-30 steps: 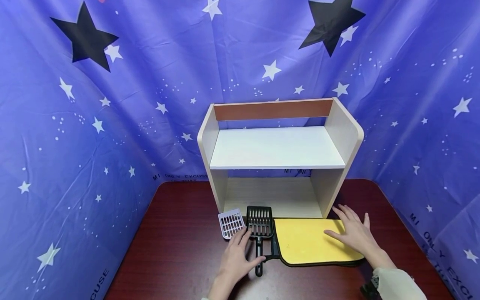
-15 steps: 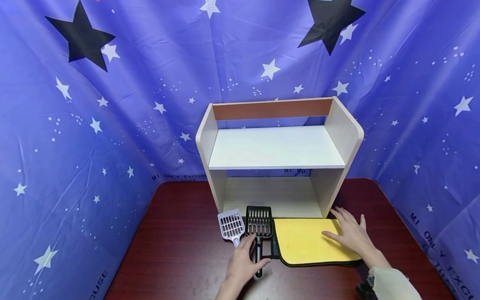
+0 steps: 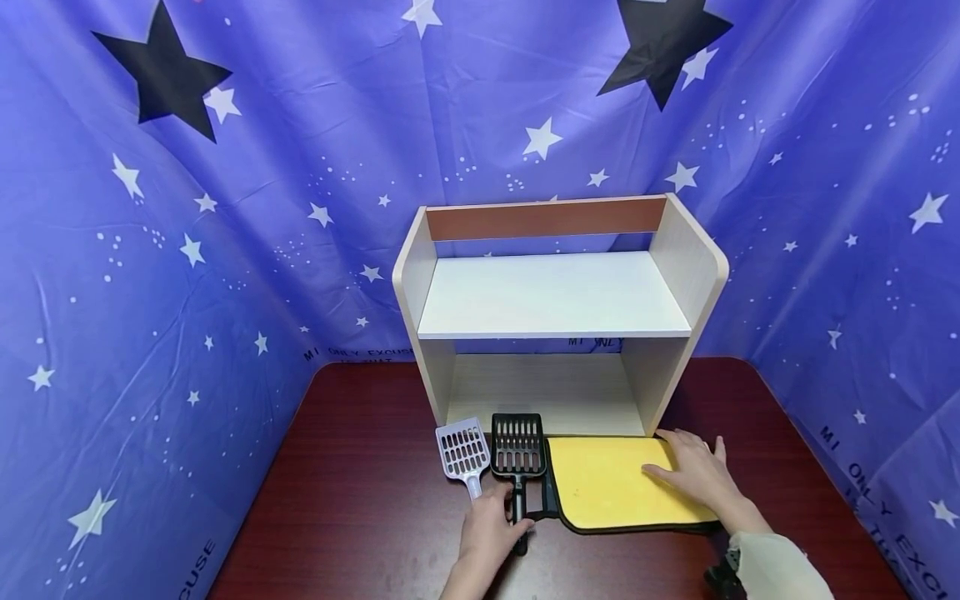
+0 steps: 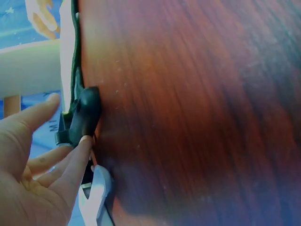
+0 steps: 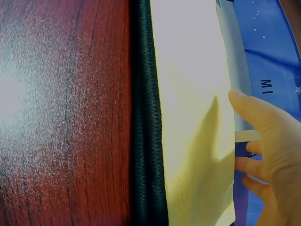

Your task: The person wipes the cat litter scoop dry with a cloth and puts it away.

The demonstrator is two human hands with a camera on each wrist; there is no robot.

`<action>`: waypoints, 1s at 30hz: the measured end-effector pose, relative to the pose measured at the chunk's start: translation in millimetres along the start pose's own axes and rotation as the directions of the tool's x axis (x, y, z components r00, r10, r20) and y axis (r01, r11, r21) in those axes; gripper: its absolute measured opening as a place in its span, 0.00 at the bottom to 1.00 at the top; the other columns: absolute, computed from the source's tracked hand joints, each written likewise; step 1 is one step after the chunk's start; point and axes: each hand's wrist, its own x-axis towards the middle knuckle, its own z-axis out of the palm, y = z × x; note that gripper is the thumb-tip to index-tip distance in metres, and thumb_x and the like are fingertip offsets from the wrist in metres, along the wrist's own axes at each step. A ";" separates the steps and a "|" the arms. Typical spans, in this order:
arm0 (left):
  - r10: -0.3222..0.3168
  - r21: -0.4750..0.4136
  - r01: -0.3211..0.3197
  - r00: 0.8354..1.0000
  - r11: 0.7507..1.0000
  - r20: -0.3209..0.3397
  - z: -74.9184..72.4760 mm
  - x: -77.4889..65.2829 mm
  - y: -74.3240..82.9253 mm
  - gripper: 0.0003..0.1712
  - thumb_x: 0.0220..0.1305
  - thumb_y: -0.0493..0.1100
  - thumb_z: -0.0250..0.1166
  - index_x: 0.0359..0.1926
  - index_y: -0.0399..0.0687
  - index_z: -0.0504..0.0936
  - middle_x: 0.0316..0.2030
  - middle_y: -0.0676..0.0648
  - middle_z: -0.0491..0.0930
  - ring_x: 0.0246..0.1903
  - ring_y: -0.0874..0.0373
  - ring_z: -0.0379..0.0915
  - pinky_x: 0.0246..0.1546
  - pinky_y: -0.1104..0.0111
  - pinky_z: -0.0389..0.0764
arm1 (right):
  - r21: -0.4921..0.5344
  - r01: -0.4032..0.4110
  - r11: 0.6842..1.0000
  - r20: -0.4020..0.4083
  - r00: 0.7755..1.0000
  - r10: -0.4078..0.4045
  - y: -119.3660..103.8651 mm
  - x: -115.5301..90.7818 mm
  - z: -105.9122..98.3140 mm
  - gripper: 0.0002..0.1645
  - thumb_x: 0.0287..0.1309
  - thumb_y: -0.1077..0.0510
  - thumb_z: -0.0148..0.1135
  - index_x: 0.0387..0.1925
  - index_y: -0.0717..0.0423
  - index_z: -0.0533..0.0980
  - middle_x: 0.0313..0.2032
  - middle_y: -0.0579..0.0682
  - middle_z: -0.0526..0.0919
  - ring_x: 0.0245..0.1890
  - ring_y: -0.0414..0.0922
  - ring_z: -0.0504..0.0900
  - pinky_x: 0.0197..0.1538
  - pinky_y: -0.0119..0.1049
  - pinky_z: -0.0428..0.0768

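Note:
A black slotted litter scoop [image 3: 518,446] lies on the table with its handle towards me. My left hand [image 3: 487,529] is at that handle, thumb on one side and fingers on the other. In the left wrist view a fingertip touches the black handle [image 4: 89,110], while the thumb stands apart from it. Left of it lies a pale lilac slotted scoop [image 3: 463,450], its lower handle partly hidden by the hand. My right hand [image 3: 701,471] is spread at the right end of a flat yellow, dark-edged cloth item [image 3: 600,483]; in the right wrist view its fingers are at the far edge.
A two-level wooden shelf [image 3: 555,296] stands directly behind the scoops and the yellow item. Dark strap-like parts [image 3: 550,496] lie between the black scoop and the yellow item. The red-brown table [image 3: 345,500] is bordered by a blue star-patterned curtain [image 3: 187,292].
My left hand has moved right, from over the lilac scoop's handle to the black scoop's handle, and lowered. The right hand has shifted slightly left and down onto the yellow item's end.

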 end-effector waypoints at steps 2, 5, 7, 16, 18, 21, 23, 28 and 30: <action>-0.015 0.033 0.015 1.000 0.999 0.009 2.9 0.5 1.6 0.35 0.36 0.50 0.84 0.47 0.44 0.83 0.35 0.50 0.85 0.30 0.60 0.80 0.29 0.67 0.81 | 0.007 -0.005 1.000 0.001 1.000 0.005 -0.9 0.1 0.1 0.44 0.51 0.36 0.71 0.60 0.62 0.74 0.59 0.72 0.76 0.61 0.69 0.70 0.61 0.83 0.50; -0.037 0.062 0.037 0.999 0.997 0.011 7.5 1.3 3.7 0.36 0.34 0.50 0.85 0.47 0.44 0.82 0.33 0.49 0.85 0.30 0.56 0.82 0.28 0.65 0.81 | 0.011 0.001 1.000 -0.014 1.000 -0.001 -1.4 0.9 1.3 0.35 0.52 0.42 0.72 0.55 0.60 0.77 0.54 0.68 0.79 0.58 0.68 0.72 0.62 0.81 0.51; -0.056 0.061 0.056 0.998 0.997 0.010 9.8 1.9 5.1 0.37 0.34 0.50 0.85 0.47 0.43 0.81 0.32 0.48 0.85 0.29 0.54 0.82 0.26 0.65 0.81 | 0.006 0.015 1.000 -0.033 0.999 -0.014 -1.9 0.8 1.7 0.29 0.53 0.46 0.72 0.52 0.58 0.80 0.49 0.64 0.81 0.55 0.67 0.73 0.62 0.80 0.53; -0.122 -0.047 0.124 0.992 0.991 0.044 9.5 3.1 8.0 0.36 0.37 0.42 0.84 0.51 0.40 0.81 0.34 0.49 0.81 0.31 0.57 0.80 0.30 0.64 0.81 | -0.005 0.071 0.997 -0.093 0.993 -0.071 -6.6 -3.1 -3.3 0.09 0.51 0.56 0.73 0.35 0.53 0.85 0.31 0.48 0.81 0.40 0.57 0.81 0.61 0.78 0.60; -0.127 -0.064 0.130 0.991 0.989 0.051 8.1 2.6 7.3 0.35 0.38 0.41 0.83 0.51 0.40 0.81 0.33 0.51 0.80 0.31 0.58 0.78 0.30 0.65 0.80 | 0.005 0.083 0.997 -0.103 0.991 -0.082 -7.0 -3.1 -4.5 0.08 0.51 0.57 0.73 0.34 0.54 0.85 0.32 0.49 0.83 0.40 0.57 0.83 0.61 0.77 0.61; -0.126 -0.084 0.130 0.991 0.988 0.050 6.2 2.0 6.0 0.34 0.38 0.40 0.83 0.51 0.39 0.81 0.31 0.52 0.78 0.29 0.60 0.75 0.29 0.67 0.78 | 0.019 0.086 0.996 -0.104 0.991 -0.084 -8.2 -4.3 -6.8 0.08 0.51 0.58 0.73 0.34 0.54 0.85 0.34 0.51 0.86 0.41 0.58 0.84 0.60 0.71 0.69; -0.125 -0.091 0.129 0.991 0.987 0.047 5.0 1.8 5.1 0.34 0.38 0.40 0.83 0.51 0.40 0.82 0.31 0.53 0.77 0.28 0.61 0.74 0.28 0.67 0.77 | 0.039 0.072 0.997 -0.086 0.994 -0.068 -9.1 -5.4 -8.7 0.07 0.52 0.58 0.73 0.35 0.54 0.84 0.36 0.53 0.87 0.41 0.59 0.85 0.54 0.65 0.76; -0.120 -0.102 0.125 0.992 0.987 0.049 2.4 1.6 3.8 0.34 0.38 0.40 0.83 0.51 0.41 0.82 0.30 0.54 0.75 0.27 0.63 0.71 0.28 0.68 0.76 | 0.074 0.024 0.997 -0.045 0.999 -0.020 -10.1 -6.9 -11.2 0.07 0.55 0.58 0.71 0.36 0.53 0.84 0.38 0.55 0.88 0.37 0.57 0.85 0.38 0.56 0.82; -0.118 -0.107 0.123 0.991 0.987 0.057 1.5 1.7 3.6 0.33 0.39 0.40 0.83 0.51 0.41 0.82 0.30 0.54 0.74 0.27 0.64 0.69 0.28 0.69 0.75 | 0.082 0.023 0.996 -0.050 0.999 -0.019 -10.0 -7.1 -10.6 0.07 0.56 0.58 0.71 0.37 0.53 0.84 0.38 0.55 0.89 0.36 0.57 0.86 0.37 0.56 0.82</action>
